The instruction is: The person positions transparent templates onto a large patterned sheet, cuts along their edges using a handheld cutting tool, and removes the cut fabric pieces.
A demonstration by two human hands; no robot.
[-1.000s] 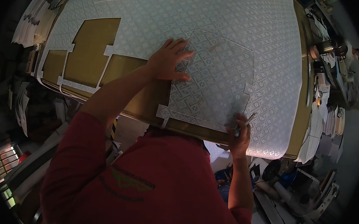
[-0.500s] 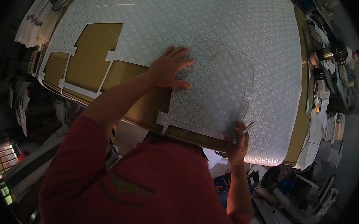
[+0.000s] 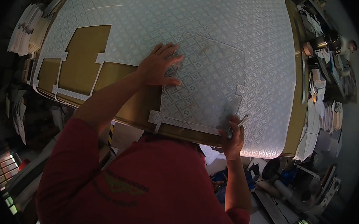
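A pale patterned sheet point(image 3: 268, 89) covers most of the table, with several pieces cut out of it at the left. On it lies a clear flat template point(image 3: 208, 80) with stepped edges. My left hand point(image 3: 160, 65) lies spread on the template's left edge and the sheet beside it, fingers apart and holding nothing. At the template's lower right corner, my right hand point(image 3: 233, 136) is wrapped round a slim pen-like tool point(image 3: 244, 120). Its tip end near the template is hidden by my fingers.
The olive tabletop point(image 3: 83, 59) shows through the cutouts. Stacks of paper point(image 3: 23, 30) stand at the left. Papers point(image 3: 311, 129) and a dark cylindrical object point(image 3: 320, 42) are along the right side. Rolls and a dark round object point(image 3: 271, 166) lie below the table's right edge.
The whole view has shifted slightly, so the table and both hands appear further left. My left hand stays on the template, and my right hand keeps the tool near the same corner.
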